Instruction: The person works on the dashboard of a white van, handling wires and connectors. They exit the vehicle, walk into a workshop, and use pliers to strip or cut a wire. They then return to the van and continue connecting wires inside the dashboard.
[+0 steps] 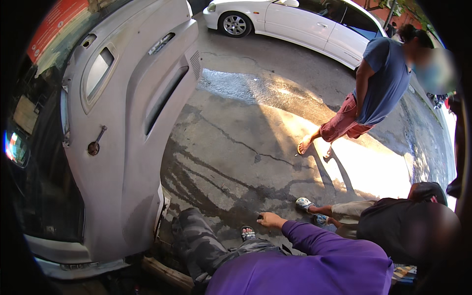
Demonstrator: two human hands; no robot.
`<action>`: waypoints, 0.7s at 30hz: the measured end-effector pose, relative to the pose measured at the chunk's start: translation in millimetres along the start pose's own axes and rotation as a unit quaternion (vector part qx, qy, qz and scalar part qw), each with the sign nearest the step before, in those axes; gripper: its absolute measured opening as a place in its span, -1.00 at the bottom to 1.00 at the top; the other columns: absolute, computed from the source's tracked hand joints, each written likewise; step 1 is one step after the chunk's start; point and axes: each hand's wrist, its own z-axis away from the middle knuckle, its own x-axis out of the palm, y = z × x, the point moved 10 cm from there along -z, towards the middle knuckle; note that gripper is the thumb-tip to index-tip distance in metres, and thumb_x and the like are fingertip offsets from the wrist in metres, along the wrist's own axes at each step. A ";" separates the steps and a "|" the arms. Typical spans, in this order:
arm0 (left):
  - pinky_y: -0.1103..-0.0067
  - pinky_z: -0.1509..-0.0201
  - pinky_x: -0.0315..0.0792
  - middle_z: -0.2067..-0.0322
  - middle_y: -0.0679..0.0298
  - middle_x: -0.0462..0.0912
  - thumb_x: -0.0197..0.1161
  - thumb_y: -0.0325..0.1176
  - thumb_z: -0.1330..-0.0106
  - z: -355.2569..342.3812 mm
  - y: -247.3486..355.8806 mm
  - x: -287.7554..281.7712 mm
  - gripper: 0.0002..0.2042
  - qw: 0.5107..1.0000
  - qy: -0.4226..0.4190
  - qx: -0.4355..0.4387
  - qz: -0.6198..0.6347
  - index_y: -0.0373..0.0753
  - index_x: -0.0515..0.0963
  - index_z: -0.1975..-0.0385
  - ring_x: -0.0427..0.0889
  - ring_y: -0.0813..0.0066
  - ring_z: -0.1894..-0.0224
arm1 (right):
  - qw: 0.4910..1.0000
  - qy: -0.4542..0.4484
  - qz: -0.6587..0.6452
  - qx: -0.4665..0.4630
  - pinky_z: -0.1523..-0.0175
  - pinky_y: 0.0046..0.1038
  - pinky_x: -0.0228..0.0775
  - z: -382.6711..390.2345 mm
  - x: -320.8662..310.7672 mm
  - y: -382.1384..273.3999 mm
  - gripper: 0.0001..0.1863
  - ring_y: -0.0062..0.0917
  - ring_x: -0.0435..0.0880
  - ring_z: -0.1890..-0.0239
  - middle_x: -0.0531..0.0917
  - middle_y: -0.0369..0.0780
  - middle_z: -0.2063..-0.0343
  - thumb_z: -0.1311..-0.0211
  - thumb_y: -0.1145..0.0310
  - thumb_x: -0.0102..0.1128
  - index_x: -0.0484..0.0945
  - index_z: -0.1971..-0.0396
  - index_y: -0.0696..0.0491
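Observation:
My right hand (272, 220), at the end of a purple sleeve, is held out over the pavement in front of my camouflage trousers (200, 238). Its fingers are curled closed, and a small dark thing (259, 216) shows at the fingertips, too small to name. Below the hand, my foot in a dark sandal (248, 233) rests on the ground. My left hand is out of sight. To the left stands a grey vehicle door (132, 162), swung open with its inner panel showing. A window crank (97, 141) sticks out of that panel; neither visible hand nor sleeve touches it.
A person in a blue shirt and red shorts (381, 81) stands at the right. Nearer, someone in a black top (388, 223) and patterned shoes is close beside me. A white car (300, 22) is parked across the cracked, partly wet pavement (231, 147).

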 end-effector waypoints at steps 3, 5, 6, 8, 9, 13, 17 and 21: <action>0.44 0.00 0.46 0.17 0.16 0.59 0.14 -0.30 -0.49 -19.3 -32.1 -41.2 -0.70 0.997 0.062 -0.037 -0.015 -0.27 0.53 -0.12 0.60 0.30 0.17 | 0.997 0.043 -0.051 0.048 -0.24 -0.16 0.44 2.8 -14.5 35.5 -0.39 0.02 0.62 -0.15 0.65 0.18 -0.03 -0.30 0.04 0.21 0.58 -0.09 0.29; 0.44 -0.03 0.47 0.15 0.15 0.60 0.14 -0.30 -0.49 -28.7 -32.0 -62.7 -0.70 0.993 0.103 -0.041 -0.031 -0.28 0.53 -0.11 0.61 0.29 0.15 | 0.994 0.028 -0.054 0.090 -0.23 -0.19 0.45 12.7 -6.0 89.4 -0.39 0.01 0.63 -0.14 0.66 0.17 -0.02 -0.31 0.02 0.23 0.59 -0.09 0.28; 0.43 -0.04 0.47 0.15 0.15 0.61 0.14 -0.30 -0.49 -32.9 -24.8 -74.1 -0.70 0.989 0.135 -0.036 -0.040 -0.29 0.53 -0.11 0.62 0.28 0.14 | 0.993 0.008 -0.042 0.108 -0.22 -0.21 0.45 15.3 -3.3 114.6 -0.39 0.00 0.64 -0.14 0.68 0.15 -0.01 -0.32 0.00 0.25 0.60 -0.09 0.27; 0.43 -0.07 0.49 0.13 0.13 0.62 0.14 -0.30 -0.49 -22.9 12.1 -91.5 -0.70 0.975 0.216 0.005 -0.053 -0.31 0.54 -0.10 0.63 0.27 0.12 | 0.990 -0.043 0.008 0.137 -0.20 -0.22 0.46 24.8 -8.2 155.2 -0.41 -0.03 0.65 -0.12 0.68 0.16 0.00 -0.31 0.01 0.26 0.63 -0.04 0.27; 0.43 -0.08 0.49 0.12 0.13 0.63 0.14 -0.30 -0.49 -14.0 40.5 -94.9 -0.70 0.965 0.256 0.036 -0.053 -0.32 0.54 -0.10 0.64 0.26 0.11 | 0.989 -0.042 0.008 0.145 -0.19 -0.22 0.46 29.4 -19.6 175.5 -0.44 -0.04 0.67 -0.11 0.69 0.15 0.01 -0.30 0.03 0.28 0.65 -0.02 0.26; 0.42 -0.14 0.51 0.09 0.10 0.65 0.14 -0.30 -0.49 69.6 238.1 41.4 -0.69 0.902 -0.031 0.236 0.360 -0.36 0.55 -0.08 0.67 0.24 0.06 | 0.977 0.026 -0.060 0.203 -0.13 -0.23 0.50 28.2 -105.5 196.5 -0.50 -0.04 0.72 -0.02 0.73 0.12 0.10 -0.24 0.08 0.33 0.70 0.06 0.25; 0.36 -0.04 0.55 0.08 -0.02 0.66 0.37 -0.32 -0.20 202.3 448.3 284.8 -0.58 0.732 -0.589 0.248 0.235 -0.37 0.57 -0.04 0.69 0.11 0.08 | 0.951 0.134 -0.149 0.235 -0.12 -0.24 0.51 -16.4 -186.2 257.2 -0.54 -0.09 0.74 0.01 0.74 0.11 0.10 -0.26 0.14 0.32 0.70 0.08 0.27; 0.31 -0.03 0.55 0.08 -0.05 0.66 0.38 -0.28 -0.20 223.2 555.9 406.1 -0.54 0.652 -0.636 0.360 0.202 -0.31 0.56 -0.10 0.68 0.02 0.07 | 0.910 0.193 -0.289 0.228 0.03 -0.30 0.59 -77.4 -268.0 249.2 -0.61 -0.24 0.75 0.09 0.76 0.02 0.16 -0.32 0.25 0.29 0.66 0.04 0.28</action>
